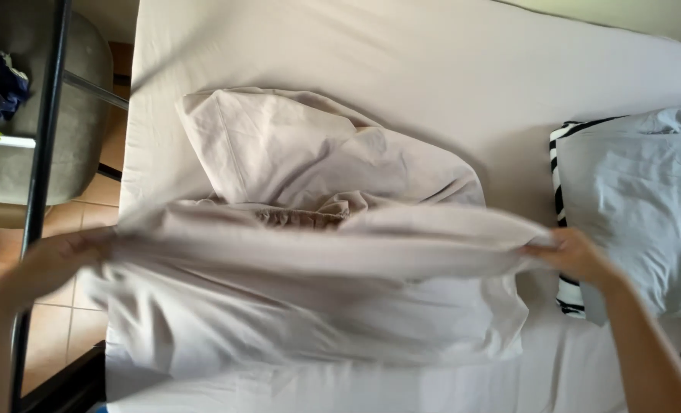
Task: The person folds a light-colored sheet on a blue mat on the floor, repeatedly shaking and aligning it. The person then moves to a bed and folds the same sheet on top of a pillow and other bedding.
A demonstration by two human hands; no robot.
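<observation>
A beige fitted sheet (pixel 317 252) with a gathered elastic edge lies partly folded on the bed (pixel 402 61). My left hand (pixel 65 256) grips its left end past the mattress edge. My right hand (pixel 574 256) grips its right end beside the pillows. Between the two hands the fold is stretched and lifted, blurred by motion. The rest of the sheet bunches up behind the fold, toward the middle of the bed.
A grey pillow (pixel 639 206) rests on a black-and-white striped one (pixel 561 176) at the right. Left of the bed are a black metal frame (pixel 42 153), a grey upholstered chair (pixel 80 99) with dark clothing, and a tiled floor (pixel 65 321).
</observation>
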